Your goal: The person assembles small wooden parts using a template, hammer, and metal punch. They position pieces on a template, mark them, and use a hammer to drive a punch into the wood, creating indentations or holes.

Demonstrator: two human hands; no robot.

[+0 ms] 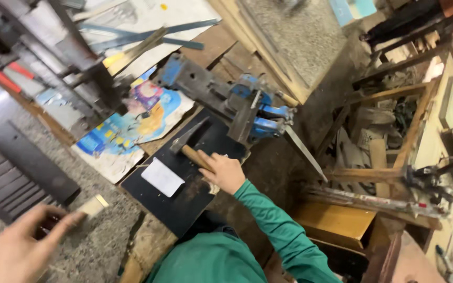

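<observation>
The hammer (191, 144) lies with its dark steel head on a black flat board (184, 202) at the edge of the workbench (95, 246), just in front of the blue bench vise (255, 107). The right hand (225, 172), in a green sleeve, is closed around the wooden handle quite near to the head. In my judgement such a short grip gives good control for small, exact moves. A stronger blow would need the hand lower on the handle and the wrist kept firm, and the head should stay clear of the vise and of the grey metal strip (243, 121) that stands in the vise. The left hand (19, 249) is at the lower left, well apart from the hammer. Its fingertips are at a small pale block (94, 205), but the picture is blurred there and I cannot tell if it really grips the block or only touches it. On the black board, just beside the hammer, lies a white paper slip (162, 177). Farther away a colourful printed sheet (132, 128) lies under dark machine parts. By count I see one hammer, one vise, one black board, one white slip, one pale block, one printed sheet and two red tool handles (7, 81) at the upper left.
</observation>
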